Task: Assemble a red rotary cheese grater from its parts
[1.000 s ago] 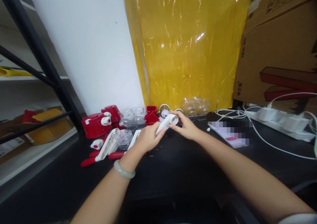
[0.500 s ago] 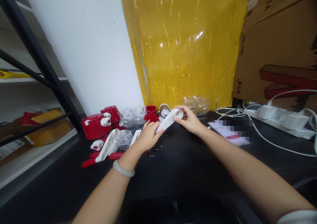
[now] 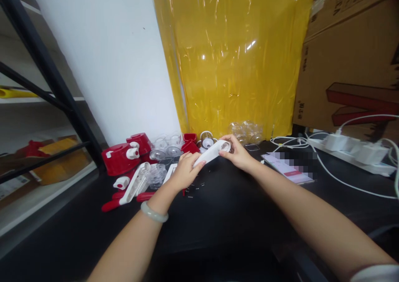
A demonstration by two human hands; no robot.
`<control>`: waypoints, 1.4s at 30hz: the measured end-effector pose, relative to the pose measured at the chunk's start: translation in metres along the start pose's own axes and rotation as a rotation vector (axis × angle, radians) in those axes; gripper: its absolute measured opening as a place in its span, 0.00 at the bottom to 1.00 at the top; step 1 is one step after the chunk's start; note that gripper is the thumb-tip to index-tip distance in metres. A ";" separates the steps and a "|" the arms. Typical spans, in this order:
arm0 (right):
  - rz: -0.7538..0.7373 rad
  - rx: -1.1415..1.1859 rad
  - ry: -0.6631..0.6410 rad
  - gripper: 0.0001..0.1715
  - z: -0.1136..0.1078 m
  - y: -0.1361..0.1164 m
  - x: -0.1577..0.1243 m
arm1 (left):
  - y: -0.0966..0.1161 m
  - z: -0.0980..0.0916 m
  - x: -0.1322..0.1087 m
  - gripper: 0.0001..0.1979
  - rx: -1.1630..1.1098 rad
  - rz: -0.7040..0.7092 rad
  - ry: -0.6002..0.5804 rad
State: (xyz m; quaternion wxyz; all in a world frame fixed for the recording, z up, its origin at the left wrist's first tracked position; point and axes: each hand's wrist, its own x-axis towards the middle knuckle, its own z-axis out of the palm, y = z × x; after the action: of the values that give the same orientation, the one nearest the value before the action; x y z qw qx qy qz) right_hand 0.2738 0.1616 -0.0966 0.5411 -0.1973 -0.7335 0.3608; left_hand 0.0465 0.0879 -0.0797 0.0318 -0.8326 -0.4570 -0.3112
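Both of my hands hold one long white plastic handle piece (image 3: 210,153) above the black tabletop (image 3: 224,215). My left hand (image 3: 183,174), with a pale green bangle on the wrist, grips its lower end. My right hand (image 3: 237,152) pinches the round ringed end with fingers closed. Small dark pins (image 3: 195,188) lie scattered on the table just under my left hand. Just left of my hands lie white and red handle parts (image 3: 134,187) and clear plastic cups (image 3: 156,175).
Red plastic housings (image 3: 121,156) and more clear cups (image 3: 246,132) line the back by a yellow film-wrapped panel (image 3: 233,57). A printed sheet (image 3: 288,165), white cables and a power strip (image 3: 352,153) lie at right below cardboard boxes (image 3: 349,61). A black metal shelf frame (image 3: 46,82) stands left.
The white handle piece has risen slightly and shifted right, its ringed end tipped up and turned more toward me. Both hands kept their grip and moved with it.
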 end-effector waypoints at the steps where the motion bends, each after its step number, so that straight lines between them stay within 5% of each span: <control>1: -0.001 -0.002 0.000 0.28 0.000 0.000 0.000 | 0.000 0.000 0.000 0.15 -0.003 0.004 0.000; 12: 0.034 0.034 -0.023 0.31 -0.001 -0.006 -0.002 | 0.006 -0.006 -0.004 0.12 0.179 0.002 -0.018; 19: 0.000 0.028 -0.137 0.31 0.020 -0.021 0.000 | 0.018 -0.010 -0.007 0.15 0.089 -0.010 0.037; 25: -0.038 -0.276 -0.188 0.30 0.002 -0.035 0.005 | 0.002 -0.007 -0.006 0.12 0.079 -0.161 0.075; 29: 0.050 -0.845 -0.205 0.18 -0.026 -0.025 -0.004 | -0.001 -0.009 -0.002 0.16 0.001 -0.108 0.147; 32: 0.222 -1.119 -0.311 0.21 -0.037 -0.013 -0.014 | 0.001 -0.009 -0.001 0.21 -0.060 -0.070 0.157; 37: 0.422 -1.183 -0.465 0.27 -0.041 0.000 -0.023 | -0.001 -0.007 0.001 0.27 -0.064 -0.029 0.186; 42: 0.545 -1.121 -0.540 0.23 -0.043 -0.002 -0.024 | -0.004 -0.007 0.001 0.22 0.014 -0.015 0.139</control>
State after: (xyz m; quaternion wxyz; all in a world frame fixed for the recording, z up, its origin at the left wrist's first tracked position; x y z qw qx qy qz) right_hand 0.3224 0.1578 -0.1041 0.0449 -0.5288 -0.8432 0.0863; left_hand 0.0405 0.0882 -0.0746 0.0672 -0.8054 -0.4620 -0.3651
